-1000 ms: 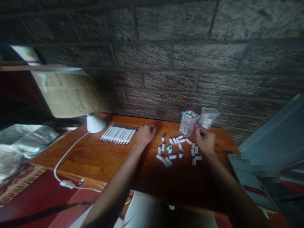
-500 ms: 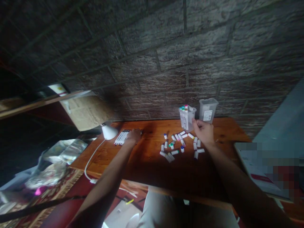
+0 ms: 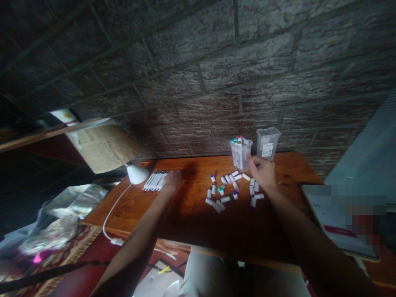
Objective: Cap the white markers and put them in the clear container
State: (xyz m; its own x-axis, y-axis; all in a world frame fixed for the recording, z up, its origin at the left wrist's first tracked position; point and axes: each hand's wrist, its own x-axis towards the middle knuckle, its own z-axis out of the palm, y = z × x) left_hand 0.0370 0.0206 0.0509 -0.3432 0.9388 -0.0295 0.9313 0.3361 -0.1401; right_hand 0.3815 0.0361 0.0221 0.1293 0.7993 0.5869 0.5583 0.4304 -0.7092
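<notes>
A neat row of white markers (image 3: pixel 154 181) with dark ends lies side by side on the left of the wooden desk. My left hand (image 3: pixel 173 180) rests at the right end of that row with fingers curled down; what is under them is hidden. On the right, my right hand (image 3: pixel 262 170) is closed, its thumb and fingertip at the right side of a translucent plastic container (image 3: pixel 237 159). Several colored pieces, teal and red-topped, show at the mouth of this container. Scattered short white marker caps (image 3: pixel 230 179), some with blue, green or purple ends, lie left of and below my right hand.
Behind my right hand stands a second translucent container (image 3: pixel 267 142) with a label. A lamp (image 3: pixel 137 174) with a brown paper shade and white cord stands at the left. A white board or tablet (image 3: pixel 334 218) lies at the desk's right edge. Brick wall (image 3: pixel 216 103) rises behind.
The view has shifted slightly, moving the scene left. My left hand sits a little further right along the marker row, showing more of the markers. My right hand stays at the container.
</notes>
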